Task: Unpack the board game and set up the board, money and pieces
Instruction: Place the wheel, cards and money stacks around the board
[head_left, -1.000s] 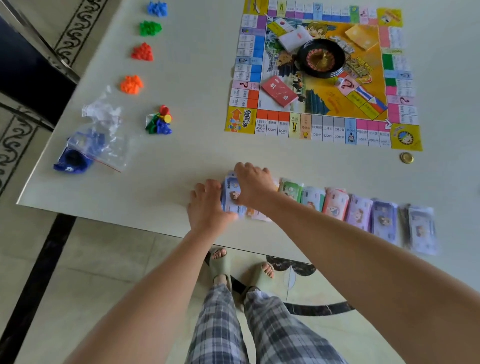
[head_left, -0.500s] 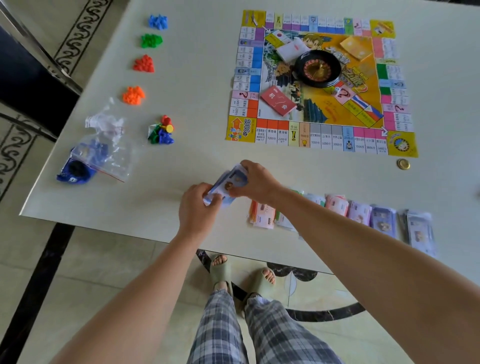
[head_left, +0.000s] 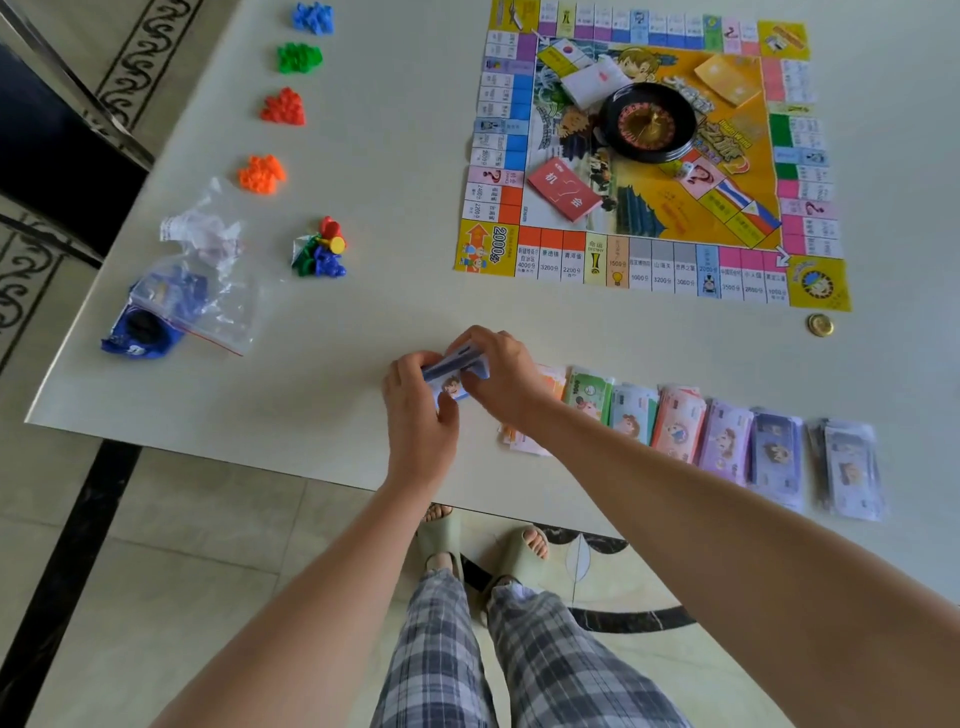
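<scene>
My left hand (head_left: 418, 410) and my right hand (head_left: 501, 374) together grip a blue stack of play money (head_left: 451, 375), lifted just above the table's near edge. To its right lies a row of money stacks (head_left: 727, 441) in orange, green, pink and purple. The game board (head_left: 649, 156) lies open at the far right with a black roulette wheel (head_left: 647, 124), a red card deck (head_left: 563, 189), a white deck (head_left: 592, 80) and a yellow deck (head_left: 727, 78) on it. Piles of small pieces sit at the left: blue (head_left: 312, 18), green (head_left: 298, 57), red (head_left: 283, 107), orange (head_left: 261, 174), and mixed pawns (head_left: 322, 249).
Clear plastic bags with a blue item (head_left: 182, 301) lie at the table's left corner. A gold coin (head_left: 820, 325) sits below the board's near right corner. The white table (head_left: 363, 291) ends just in front of me; a dark chair (head_left: 62, 156) stands at the left.
Both hands lifted the blue money stack off the table from the left end of the row and now hold it between them, tilted on edge.
</scene>
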